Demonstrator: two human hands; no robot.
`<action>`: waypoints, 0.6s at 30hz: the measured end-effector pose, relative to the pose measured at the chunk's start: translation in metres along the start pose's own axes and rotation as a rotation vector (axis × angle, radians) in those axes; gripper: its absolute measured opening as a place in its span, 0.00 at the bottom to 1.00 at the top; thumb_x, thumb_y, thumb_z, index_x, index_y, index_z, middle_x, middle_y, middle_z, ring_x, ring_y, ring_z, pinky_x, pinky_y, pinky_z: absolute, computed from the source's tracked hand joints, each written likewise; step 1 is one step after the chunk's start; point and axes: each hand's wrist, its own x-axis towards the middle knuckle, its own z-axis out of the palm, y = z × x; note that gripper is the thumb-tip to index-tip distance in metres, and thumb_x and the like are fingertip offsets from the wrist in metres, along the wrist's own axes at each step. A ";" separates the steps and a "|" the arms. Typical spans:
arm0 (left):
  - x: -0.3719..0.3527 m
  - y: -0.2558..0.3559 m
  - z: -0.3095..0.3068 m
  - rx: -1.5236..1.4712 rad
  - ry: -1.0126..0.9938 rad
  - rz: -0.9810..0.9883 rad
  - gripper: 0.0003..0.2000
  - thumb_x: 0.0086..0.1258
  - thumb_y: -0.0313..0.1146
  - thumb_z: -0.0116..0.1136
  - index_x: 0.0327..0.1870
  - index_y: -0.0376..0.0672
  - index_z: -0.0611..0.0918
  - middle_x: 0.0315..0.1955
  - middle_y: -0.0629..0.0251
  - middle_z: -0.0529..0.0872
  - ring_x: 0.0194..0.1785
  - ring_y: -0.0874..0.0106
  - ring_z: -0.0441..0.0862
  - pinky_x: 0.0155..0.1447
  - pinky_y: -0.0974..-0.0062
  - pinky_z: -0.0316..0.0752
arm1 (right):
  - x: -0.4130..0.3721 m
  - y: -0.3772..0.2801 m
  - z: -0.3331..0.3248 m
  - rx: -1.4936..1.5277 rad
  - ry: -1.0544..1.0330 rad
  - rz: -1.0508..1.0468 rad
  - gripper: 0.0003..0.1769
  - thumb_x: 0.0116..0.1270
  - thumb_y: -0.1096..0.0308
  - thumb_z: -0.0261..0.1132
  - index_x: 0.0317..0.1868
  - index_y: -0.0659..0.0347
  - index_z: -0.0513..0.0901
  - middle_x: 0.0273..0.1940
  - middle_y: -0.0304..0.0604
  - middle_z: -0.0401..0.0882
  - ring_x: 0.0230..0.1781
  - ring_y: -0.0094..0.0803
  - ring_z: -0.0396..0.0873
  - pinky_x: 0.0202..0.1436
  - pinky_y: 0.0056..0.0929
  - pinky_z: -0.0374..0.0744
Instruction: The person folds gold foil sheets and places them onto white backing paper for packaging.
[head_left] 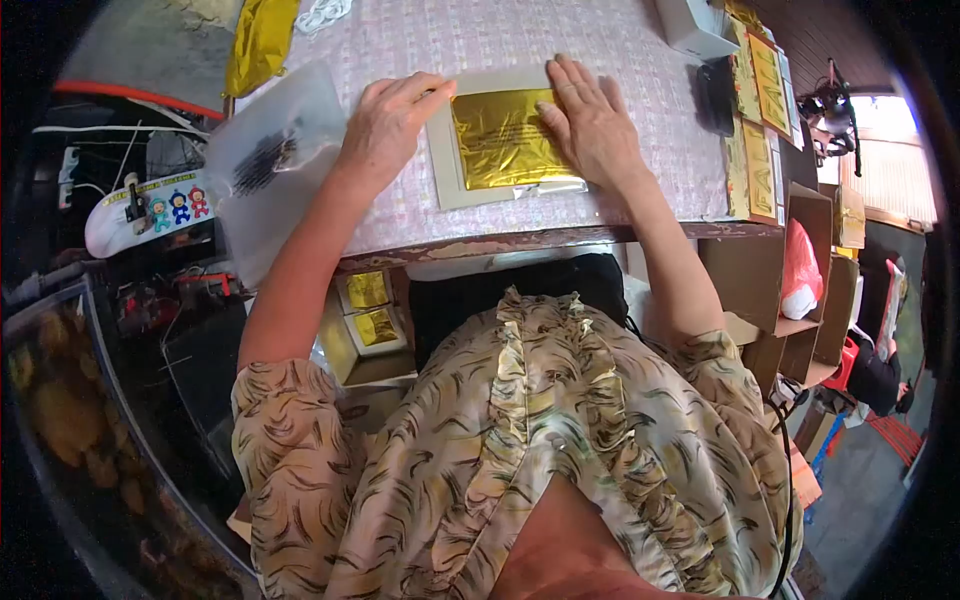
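A shiny gold foil sheet (505, 145) lies on a pale flat board (448, 180) on the cloth-covered table. My left hand (398, 112) is at the upper left corner of the foil, thumb and fingers brought together there; what they pinch, if anything, is too small to make out. Flat on the right part of the foil and board rests my right hand (592, 125), its fingers stretched out. A clear strip shows along the foil's lower edge.
Left of the board is a translucent plastic bag (275, 150) with dark thin items. A gold foil piece (262, 45) hangs at the back left. Stacked gold packs (757, 170), a black object (716, 95) and a white box (692, 28) stand right. Below left, a carton holds gold-foil pieces (376, 327).
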 end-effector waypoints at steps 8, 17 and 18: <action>-0.016 0.011 -0.006 0.034 0.000 -0.121 0.26 0.67 0.14 0.51 0.63 0.47 0.85 0.68 0.69 0.83 0.71 0.66 0.80 0.79 0.51 0.62 | -0.005 0.005 0.010 0.088 0.099 -0.042 0.38 0.84 0.44 0.50 0.83 0.60 0.59 0.82 0.50 0.59 0.84 0.45 0.56 0.84 0.54 0.56; 0.020 0.010 0.003 -0.238 0.028 -0.269 0.24 0.75 0.38 0.57 0.70 0.40 0.79 0.69 0.55 0.81 0.75 0.58 0.75 0.81 0.47 0.57 | -0.004 0.004 0.012 0.055 0.119 -0.043 0.39 0.83 0.43 0.50 0.82 0.62 0.60 0.82 0.51 0.60 0.83 0.45 0.57 0.84 0.52 0.56; 0.022 0.026 0.013 -0.109 0.002 -0.200 0.28 0.78 0.47 0.53 0.73 0.39 0.75 0.73 0.53 0.75 0.78 0.58 0.69 0.82 0.47 0.54 | -0.004 0.004 0.013 0.056 0.111 -0.044 0.39 0.83 0.43 0.50 0.82 0.62 0.60 0.82 0.51 0.60 0.83 0.45 0.57 0.84 0.52 0.56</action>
